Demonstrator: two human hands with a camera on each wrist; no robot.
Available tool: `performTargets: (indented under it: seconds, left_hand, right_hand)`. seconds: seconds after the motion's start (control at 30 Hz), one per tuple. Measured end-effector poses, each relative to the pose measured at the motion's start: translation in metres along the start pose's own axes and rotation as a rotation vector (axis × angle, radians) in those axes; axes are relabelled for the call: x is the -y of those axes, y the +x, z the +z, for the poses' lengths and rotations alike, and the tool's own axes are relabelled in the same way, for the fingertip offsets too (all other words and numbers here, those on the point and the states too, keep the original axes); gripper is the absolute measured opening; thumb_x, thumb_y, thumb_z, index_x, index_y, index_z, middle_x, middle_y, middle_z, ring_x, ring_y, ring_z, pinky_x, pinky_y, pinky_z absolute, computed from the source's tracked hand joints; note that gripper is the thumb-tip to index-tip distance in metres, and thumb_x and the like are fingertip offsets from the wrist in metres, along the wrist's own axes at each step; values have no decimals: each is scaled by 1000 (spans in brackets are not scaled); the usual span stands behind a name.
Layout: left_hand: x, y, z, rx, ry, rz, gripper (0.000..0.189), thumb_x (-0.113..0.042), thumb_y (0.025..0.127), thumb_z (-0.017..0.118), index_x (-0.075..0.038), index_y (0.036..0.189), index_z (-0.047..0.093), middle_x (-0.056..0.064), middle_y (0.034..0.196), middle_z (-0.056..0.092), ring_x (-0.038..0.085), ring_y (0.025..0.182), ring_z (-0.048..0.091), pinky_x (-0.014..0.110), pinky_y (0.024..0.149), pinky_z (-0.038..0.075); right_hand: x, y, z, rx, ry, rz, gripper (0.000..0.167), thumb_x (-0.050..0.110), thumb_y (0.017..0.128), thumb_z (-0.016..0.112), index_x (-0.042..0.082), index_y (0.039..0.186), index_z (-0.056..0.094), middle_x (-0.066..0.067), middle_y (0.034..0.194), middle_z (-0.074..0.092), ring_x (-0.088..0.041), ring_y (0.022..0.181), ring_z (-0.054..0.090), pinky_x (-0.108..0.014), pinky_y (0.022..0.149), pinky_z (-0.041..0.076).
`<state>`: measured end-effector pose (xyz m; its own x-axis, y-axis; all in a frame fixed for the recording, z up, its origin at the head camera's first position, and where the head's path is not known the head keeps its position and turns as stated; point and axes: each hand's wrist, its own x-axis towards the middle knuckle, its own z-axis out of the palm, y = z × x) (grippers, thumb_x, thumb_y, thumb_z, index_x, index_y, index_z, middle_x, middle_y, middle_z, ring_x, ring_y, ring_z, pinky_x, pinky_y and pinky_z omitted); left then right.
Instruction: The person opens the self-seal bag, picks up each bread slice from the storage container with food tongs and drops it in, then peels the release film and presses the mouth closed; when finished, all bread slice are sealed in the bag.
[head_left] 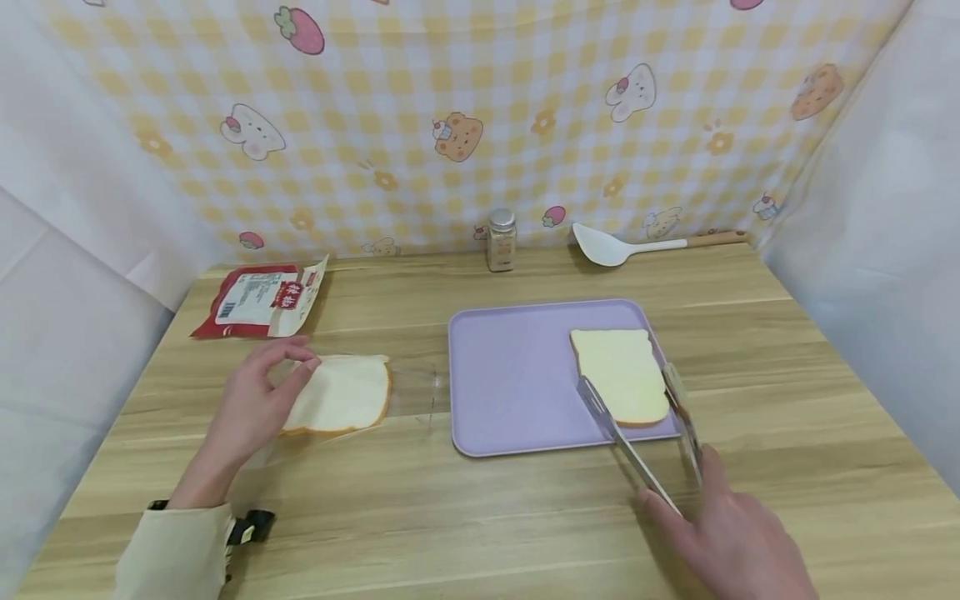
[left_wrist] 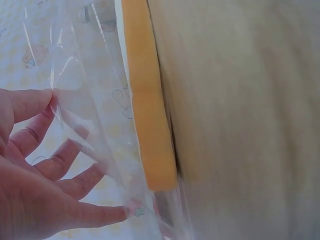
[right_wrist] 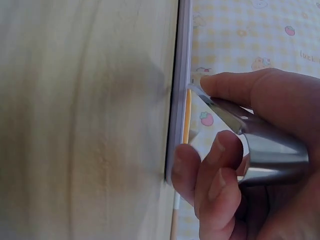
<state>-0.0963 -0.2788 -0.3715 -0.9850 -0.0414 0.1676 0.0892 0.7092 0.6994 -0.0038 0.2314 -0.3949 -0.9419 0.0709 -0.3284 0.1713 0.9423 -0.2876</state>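
At the left, my left hand (head_left: 258, 398) pinches the edge of a clear plastic bag (left_wrist: 82, 107) between thumb and index finger, with the other fingers spread against the film. A slice of bread (head_left: 345, 393) with a tan crust lies by that hand, the film around it. My right hand (head_left: 738, 537) grips metal tongs (head_left: 636, 457). Their arms are spread, one tip on either side of a second bread slice (head_left: 621, 371). That slice lies flat on the right part of a purple tray (head_left: 510, 379).
A red and white food packet (head_left: 255, 302), torn at one end, lies at the back left. Behind the tray stands a small glass shaker (head_left: 501, 242). A white spatula (head_left: 603, 247) with a wooden handle rests along the checked cloth (head_left: 495, 75) at the back.
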Motion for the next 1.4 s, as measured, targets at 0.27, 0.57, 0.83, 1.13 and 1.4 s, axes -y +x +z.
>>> performTargets:
  seconds: [0.27,0.57,0.83,1.13,1.4]
  left_hand:
    - [-1,0,1,-14,-9,26,23,-20,108,63,1,110,72,28,147,58,51,141,47,74,110,37]
    - [-1,-2,-1,-11,-9,20,23,-20,108,62,0,110,72,28,148,58,51,142,46,74,110,36]
    - [0,-3,-2,-16,-5,35,23,-20,107,63,0,109,72,28,146,60,51,140,48,72,108,38]
    - [-3,0,-1,30,3,-4,26,-24,109,60,-1,113,71,27,150,56,50,142,46,76,108,39]
    - [-1,1,0,42,-3,-20,25,-24,109,59,-1,113,71,27,150,56,49,143,45,77,109,39]
  right_hand:
    - [-2,7,-7,-17,-26,-43,115,75,97,55,-14,157,14,-31,99,73,-45,89,73,-58,70,56]
    - [-8,13,-8,-86,-28,-93,97,66,101,57,-6,157,23,-26,92,72,-37,82,71,-52,60,52]
    - [-22,13,-3,-165,-3,-145,87,61,100,64,4,156,32,-17,84,72,-33,75,68,-49,60,50]
    - [-33,17,-4,-176,0,-189,91,57,99,67,-5,157,33,-16,80,68,-31,73,65,-57,65,53]
    - [-39,22,-14,-128,33,-196,90,53,102,65,-3,160,27,-18,88,69,-34,79,64,-60,71,54]
